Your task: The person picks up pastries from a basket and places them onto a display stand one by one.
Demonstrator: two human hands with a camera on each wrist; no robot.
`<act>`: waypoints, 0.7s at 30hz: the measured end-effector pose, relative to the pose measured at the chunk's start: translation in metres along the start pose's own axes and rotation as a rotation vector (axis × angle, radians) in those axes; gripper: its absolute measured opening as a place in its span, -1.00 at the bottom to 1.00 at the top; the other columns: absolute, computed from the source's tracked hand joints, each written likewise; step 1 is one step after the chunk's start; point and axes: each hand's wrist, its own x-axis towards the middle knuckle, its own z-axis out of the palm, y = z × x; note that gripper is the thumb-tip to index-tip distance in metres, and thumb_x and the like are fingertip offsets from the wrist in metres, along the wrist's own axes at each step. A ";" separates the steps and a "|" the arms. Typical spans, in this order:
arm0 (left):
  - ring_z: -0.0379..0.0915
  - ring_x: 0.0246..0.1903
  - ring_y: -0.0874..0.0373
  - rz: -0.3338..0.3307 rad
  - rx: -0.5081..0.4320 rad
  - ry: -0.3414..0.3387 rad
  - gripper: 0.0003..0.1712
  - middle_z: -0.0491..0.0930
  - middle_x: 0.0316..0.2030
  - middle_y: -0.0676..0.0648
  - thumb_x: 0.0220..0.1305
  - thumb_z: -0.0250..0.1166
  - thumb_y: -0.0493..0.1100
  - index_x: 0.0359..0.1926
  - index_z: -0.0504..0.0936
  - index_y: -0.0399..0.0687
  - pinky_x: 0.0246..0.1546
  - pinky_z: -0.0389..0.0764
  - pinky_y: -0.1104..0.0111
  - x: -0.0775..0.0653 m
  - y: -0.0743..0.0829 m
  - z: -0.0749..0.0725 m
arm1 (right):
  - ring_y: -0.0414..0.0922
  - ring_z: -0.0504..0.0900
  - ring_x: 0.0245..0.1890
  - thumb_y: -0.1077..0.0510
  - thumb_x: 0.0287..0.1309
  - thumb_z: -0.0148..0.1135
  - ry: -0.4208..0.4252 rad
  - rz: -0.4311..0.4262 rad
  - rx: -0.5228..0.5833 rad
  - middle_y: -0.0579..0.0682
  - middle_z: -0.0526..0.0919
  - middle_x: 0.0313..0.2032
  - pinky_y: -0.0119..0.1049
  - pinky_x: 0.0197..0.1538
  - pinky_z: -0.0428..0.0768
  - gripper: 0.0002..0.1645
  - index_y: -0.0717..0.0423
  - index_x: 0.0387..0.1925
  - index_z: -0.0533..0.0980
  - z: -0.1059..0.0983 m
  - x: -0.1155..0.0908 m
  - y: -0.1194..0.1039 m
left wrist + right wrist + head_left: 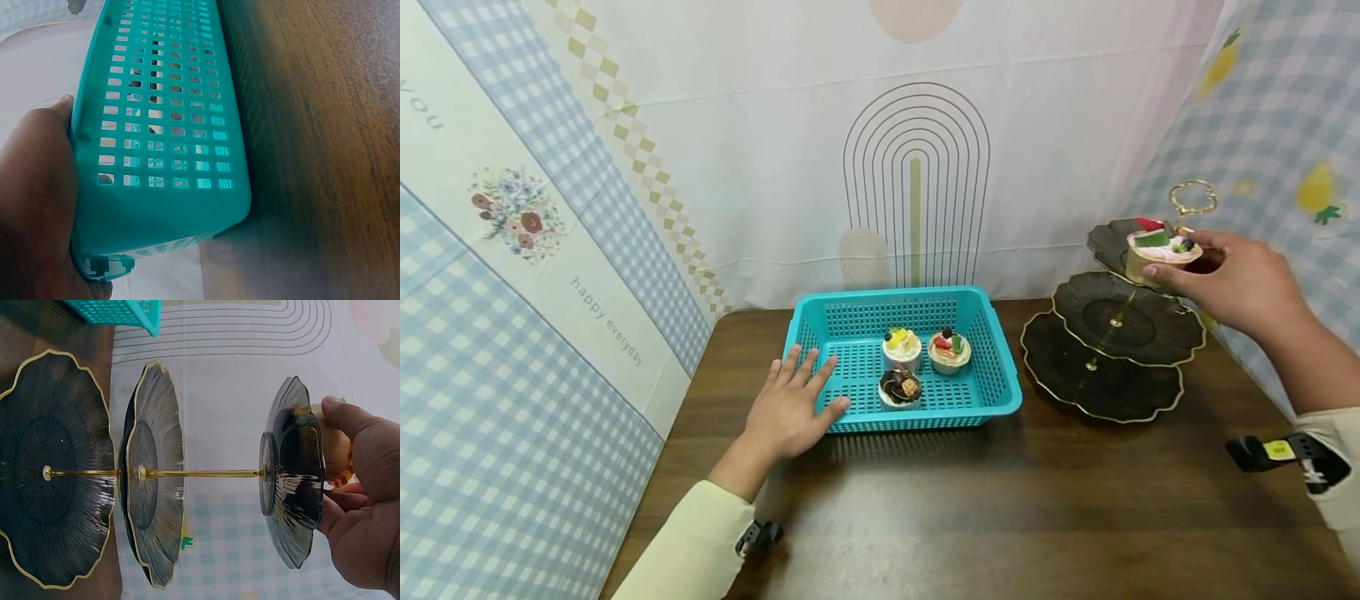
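In the head view, the right hand (1247, 283) pinches a fruit-topped cupcake (1148, 265) at the top tier of the three-tier stand (1081, 321), on the right of the tabletop (962, 508). The left hand (793, 417) spreads its fingers over the near left corner of the turquoise basket (891, 314), which holds three other cupcakes (899, 390). The left wrist view shows that hand against the basket's rim. In the right wrist view, the plate's edge partly hides the pinched cupcake; whether its base touches, I cannot tell.
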 end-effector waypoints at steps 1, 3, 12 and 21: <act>-0.49 0.58 -0.13 0.000 0.001 -0.001 -0.09 -0.06 0.60 -0.17 0.50 -0.27 0.50 0.64 0.02 0.15 0.52 -0.30 -0.10 0.000 0.000 0.000 | 0.50 0.42 0.08 -0.47 0.27 0.19 -0.001 0.005 0.002 0.61 0.46 0.14 0.37 -0.03 0.41 0.26 0.41 0.54 0.05 0.000 -0.001 0.000; -0.49 0.58 -0.12 -0.001 -0.002 -0.002 -0.09 -0.07 0.60 -0.17 0.50 -0.27 0.50 0.65 0.02 0.15 0.52 -0.30 -0.11 0.000 0.000 0.000 | 0.51 0.39 0.11 -0.47 0.26 0.19 0.002 0.017 0.006 0.60 0.44 0.17 0.38 0.02 0.38 0.29 0.40 0.55 0.01 -0.001 -0.002 -0.001; -0.48 0.58 -0.15 0.000 0.011 -0.004 -0.09 -0.10 0.60 -0.15 0.50 -0.28 0.51 0.65 -0.01 0.17 0.52 -0.30 -0.11 0.000 -0.001 0.003 | 0.51 0.31 0.29 -0.47 0.29 0.13 0.027 0.061 0.076 0.54 0.20 0.40 0.43 0.15 0.33 0.30 0.27 0.62 -0.18 -0.006 -0.008 -0.007; -0.53 0.58 -0.10 -0.004 0.000 -0.004 -0.09 -0.09 0.60 -0.16 0.51 -0.26 0.49 0.65 0.02 0.14 0.52 -0.33 -0.09 0.001 0.000 0.002 | 0.44 0.02 0.48 -0.30 0.34 0.23 0.102 -0.012 0.127 0.33 -0.09 0.58 0.53 0.25 0.14 0.18 0.01 0.67 -0.19 -0.006 -0.016 -0.015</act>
